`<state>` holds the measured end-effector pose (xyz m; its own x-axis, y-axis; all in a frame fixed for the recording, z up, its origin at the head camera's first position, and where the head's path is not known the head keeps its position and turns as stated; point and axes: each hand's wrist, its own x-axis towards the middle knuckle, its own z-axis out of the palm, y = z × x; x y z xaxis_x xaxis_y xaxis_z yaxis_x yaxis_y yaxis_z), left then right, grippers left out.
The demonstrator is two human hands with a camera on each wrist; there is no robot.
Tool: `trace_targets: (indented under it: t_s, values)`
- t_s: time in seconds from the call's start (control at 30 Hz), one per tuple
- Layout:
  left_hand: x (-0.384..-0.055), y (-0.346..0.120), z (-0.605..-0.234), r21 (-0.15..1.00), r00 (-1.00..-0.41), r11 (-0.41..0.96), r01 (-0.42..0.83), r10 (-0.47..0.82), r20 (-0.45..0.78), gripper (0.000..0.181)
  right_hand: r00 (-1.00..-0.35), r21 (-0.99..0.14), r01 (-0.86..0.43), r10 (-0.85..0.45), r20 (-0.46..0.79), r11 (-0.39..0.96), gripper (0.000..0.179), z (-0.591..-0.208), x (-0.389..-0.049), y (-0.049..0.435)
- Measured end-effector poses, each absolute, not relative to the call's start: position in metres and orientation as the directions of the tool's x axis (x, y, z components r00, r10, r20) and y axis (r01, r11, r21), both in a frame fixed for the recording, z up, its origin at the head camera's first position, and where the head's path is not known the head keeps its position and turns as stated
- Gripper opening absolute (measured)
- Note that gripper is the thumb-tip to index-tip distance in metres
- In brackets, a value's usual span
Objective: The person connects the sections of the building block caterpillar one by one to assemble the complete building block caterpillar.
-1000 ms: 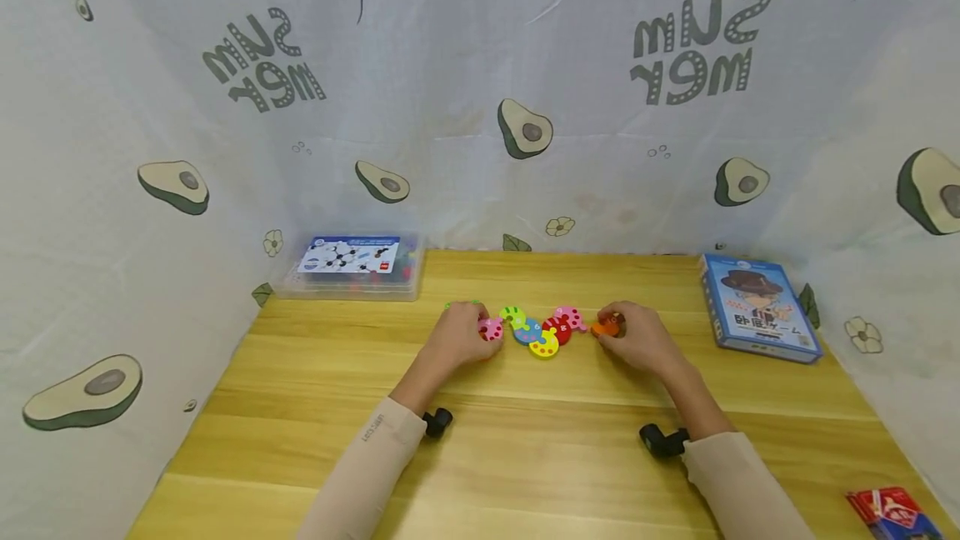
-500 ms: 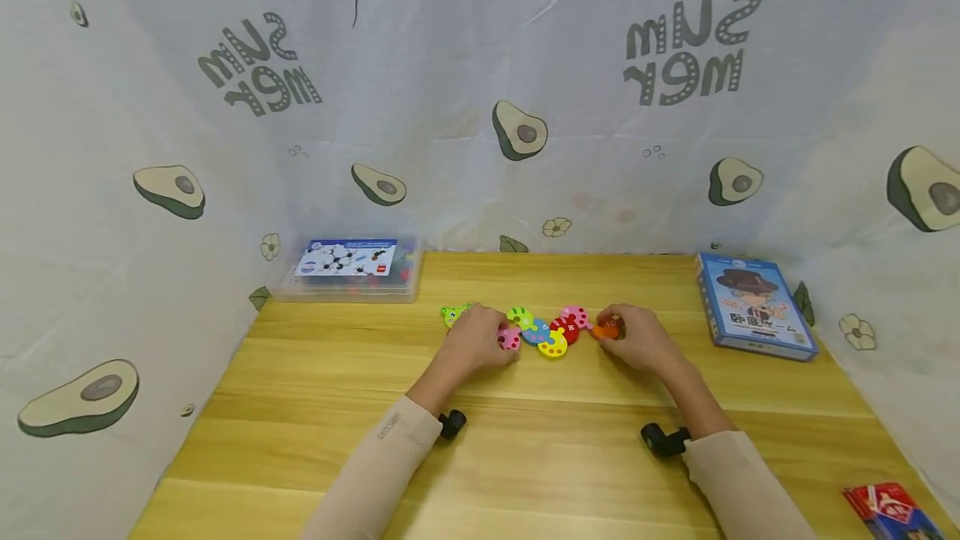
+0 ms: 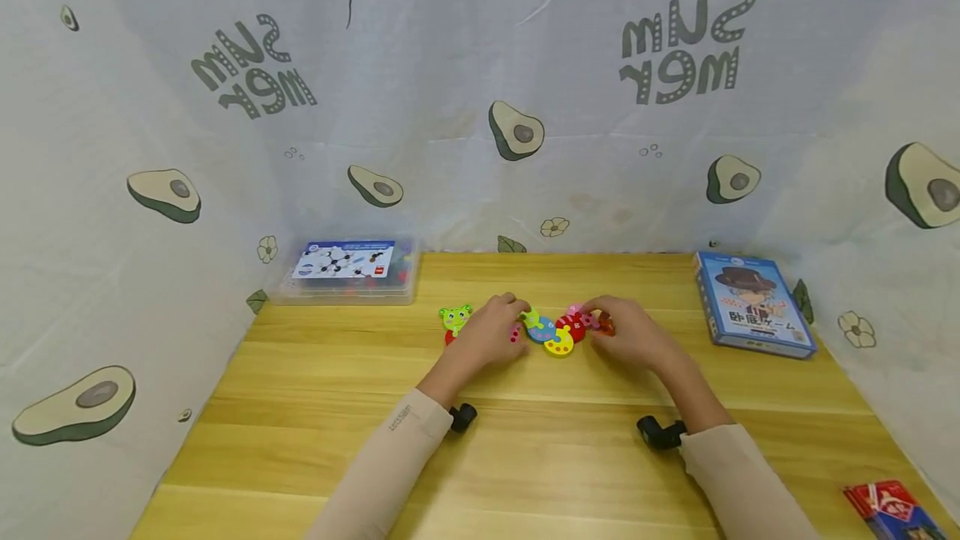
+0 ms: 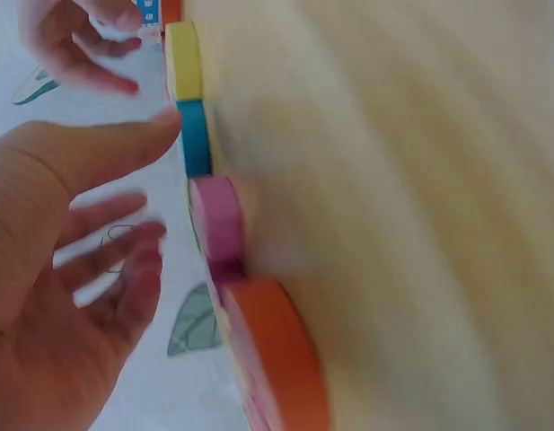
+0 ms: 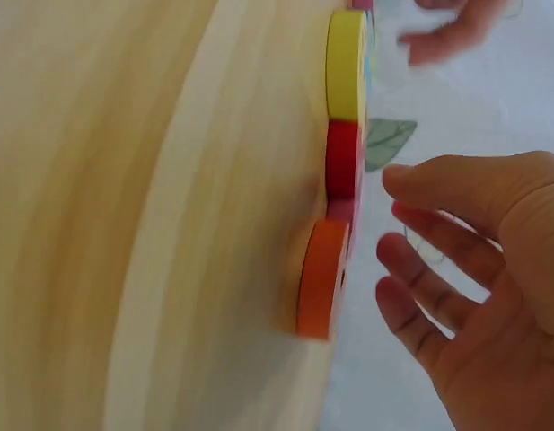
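With the left hand (image 3: 489, 335) shifted rightward, more of the green caterpillar head (image 3: 454, 317) shows, and it and the right hand (image 3: 628, 332) spread ungripping fingers beside the number caterpillar puzzle (image 3: 558, 344), seemingly joined now, toward the far edge of the table (image 3: 540, 457).

A green head piece (image 3: 454, 317) with a painted face lies flat on a wooden tabletop (image 3: 540, 448), a red piece (image 3: 450, 337) just below it. Rightward curve an orange-edged piece (image 4: 290, 359), a dotted pink disc (image 3: 515, 332) (mostly hidden in the head view), a green disc (image 3: 531, 318), a blue disc (image 3: 541, 331), a spotted yellow disc (image 3: 559, 344) dipping lowest, a striped red disc (image 3: 571, 327), a second pink disc (image 3: 588, 322) and an orange disc (image 5: 323, 280) at the end.
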<state>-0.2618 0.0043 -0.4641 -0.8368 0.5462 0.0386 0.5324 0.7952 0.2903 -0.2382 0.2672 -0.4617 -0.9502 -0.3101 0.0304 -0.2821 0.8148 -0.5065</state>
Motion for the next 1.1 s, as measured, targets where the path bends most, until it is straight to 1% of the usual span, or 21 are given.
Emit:
trace_targets:
  t_s: [0.07, 0.13, 0.2, 0.27, 0.47, 0.7, 0.9, 0.97, 1.1]
  values:
    - [-0.266, 0.011, -0.464, 0.308, -0.795, 0.757, 0.577, 0.607, -0.001, 0.061, -0.919, -0.512, -0.348, -0.395, 0.020, 0.785, 0.043, -0.461, -0.242, 0.259]
    - [-0.271, 0.017, -0.465, 0.327, -0.768, 0.736, 0.592, 0.639, -0.047, 0.059, -0.892, -0.504, -0.389, -0.453, -0.004, 0.771, 0.046, -0.461, -0.245, 0.252]
    - [-0.274, 0.022, -0.468, 0.346, -0.757, 0.730, 0.590, 0.649, -0.078, 0.056, -0.875, -0.491, -0.410, -0.484, -0.026, 0.768, 0.048, -0.462, -0.247, 0.247]
    - [-0.276, 0.024, -0.469, 0.357, -0.756, 0.731, 0.581, 0.648, -0.094, 0.053, -0.866, -0.482, -0.423, -0.499, -0.034, 0.767, 0.046, -0.463, -0.248, 0.243]
    - [-0.279, 0.025, -0.468, 0.359, -0.750, 0.724, 0.589, 0.655, -0.090, 0.051, -0.864, -0.486, -0.434, -0.503, -0.014, 0.759, 0.037, -0.464, -0.251, 0.243]
    - [-0.279, 0.018, -0.460, 0.357, -0.759, 0.725, 0.589, 0.648, -0.063, 0.048, -0.864, -0.502, -0.444, -0.504, 0.019, 0.742, 0.035, -0.457, -0.250, 0.244]
    - [-0.275, 0.012, -0.455, 0.358, -0.775, 0.744, 0.565, 0.627, -0.079, 0.044, -0.894, -0.507, -0.422, -0.439, 0.092, 0.752, 0.036, -0.453, -0.256, 0.236]
    - [-0.274, 0.013, -0.456, 0.352, -0.772, 0.744, 0.568, 0.630, -0.085, 0.043, -0.900, -0.508, -0.411, -0.427, 0.090, 0.757, 0.037, -0.455, -0.260, 0.232]
    - [-0.271, 0.018, -0.462, 0.347, -0.769, 0.740, 0.576, 0.635, -0.078, 0.041, -0.907, -0.519, -0.378, -0.418, 0.042, 0.767, 0.037, -0.462, -0.267, 0.227]
